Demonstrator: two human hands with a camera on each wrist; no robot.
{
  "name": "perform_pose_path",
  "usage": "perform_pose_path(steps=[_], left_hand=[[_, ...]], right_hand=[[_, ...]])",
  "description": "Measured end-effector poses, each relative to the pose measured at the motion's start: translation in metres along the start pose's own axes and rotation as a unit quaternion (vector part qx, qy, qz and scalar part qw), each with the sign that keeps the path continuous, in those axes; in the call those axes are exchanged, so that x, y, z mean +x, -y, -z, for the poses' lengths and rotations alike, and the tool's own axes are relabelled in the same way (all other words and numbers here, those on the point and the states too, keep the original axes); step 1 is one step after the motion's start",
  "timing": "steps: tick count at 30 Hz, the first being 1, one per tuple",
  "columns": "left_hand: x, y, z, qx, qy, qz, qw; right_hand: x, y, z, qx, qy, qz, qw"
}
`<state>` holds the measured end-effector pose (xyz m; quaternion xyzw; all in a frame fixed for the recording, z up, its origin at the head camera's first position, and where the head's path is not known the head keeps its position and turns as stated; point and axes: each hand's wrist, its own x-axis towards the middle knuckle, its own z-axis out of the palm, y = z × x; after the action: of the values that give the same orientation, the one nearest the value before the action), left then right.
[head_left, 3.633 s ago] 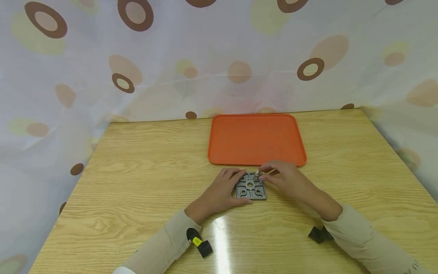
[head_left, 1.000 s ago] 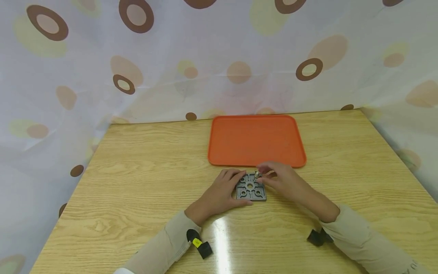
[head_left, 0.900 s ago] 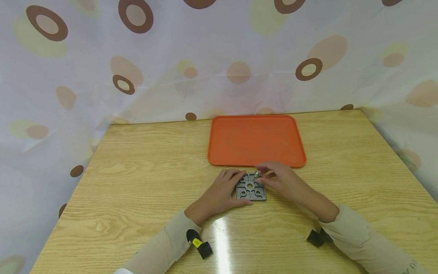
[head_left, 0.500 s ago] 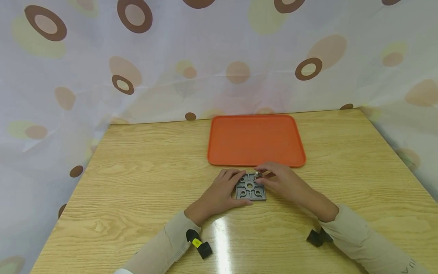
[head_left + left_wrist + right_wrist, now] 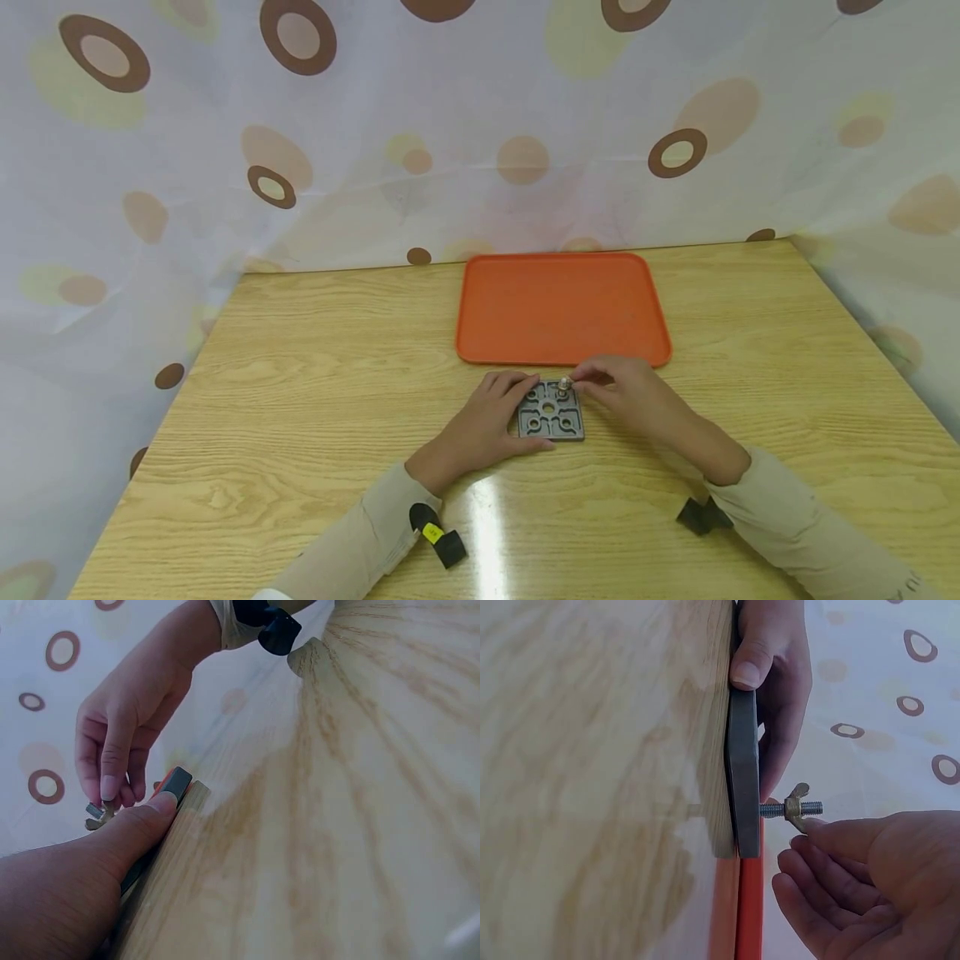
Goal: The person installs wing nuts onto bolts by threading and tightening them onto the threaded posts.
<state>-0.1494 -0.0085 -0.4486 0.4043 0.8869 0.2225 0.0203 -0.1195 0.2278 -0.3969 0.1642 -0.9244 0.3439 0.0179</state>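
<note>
A square grey metal plate (image 5: 550, 423) with several round holes lies on the table. My left hand (image 5: 480, 423) holds it from the left, thumb along the near edge and fingers at the far left corner. From the plate's far right corner a threaded bolt (image 5: 815, 808) stands up, carrying a brass-coloured wing nut (image 5: 793, 809) partway along its thread, apart from the plate. My right hand (image 5: 633, 396) pinches one wing of that nut at its fingertips. In the left wrist view the wing nut (image 5: 100, 816) shows just below the right hand's fingers.
An orange tray (image 5: 562, 362) lies right behind the plate, close to the right hand. The wooden table (image 5: 315, 358) runs to a spotted cloth (image 5: 465, 200) hanging at the back and sides. Both wrists carry a black strap-on camera (image 5: 448, 548).
My right fingers moved left around the wing nut, then shifted slightly back to the right in the last half second. The left hand and plate stay in place.
</note>
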Motion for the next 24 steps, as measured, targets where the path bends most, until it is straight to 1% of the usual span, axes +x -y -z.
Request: perform_pose_path(steps=[5,14,20,24], left_hand=[[-0.0001,0.0004,-0.0006,-0.003,0.001,0.003,1.0000],[-0.0002,0.0003,-0.0008,-0.003,-0.001,0.000,1.0000],[-0.0009,0.0010,-0.0015,-0.002,-0.004,-0.001,1.0000],[-0.0010,0.0008,-0.0010,-0.005,-0.005,-0.001,1.0000]], right_hand=[[0.0005,-0.0009,0.0004,-0.009,0.004,0.004,0.9999],[0.0010,-0.0002,-0.0005,0.003,0.014,0.005,0.9999],[0.0020,0.0017,-0.0030,0.035,0.023,-0.010,0.9991],[0.0023,0.0018,-0.0055,0.066,0.034,-0.001,0.9973]])
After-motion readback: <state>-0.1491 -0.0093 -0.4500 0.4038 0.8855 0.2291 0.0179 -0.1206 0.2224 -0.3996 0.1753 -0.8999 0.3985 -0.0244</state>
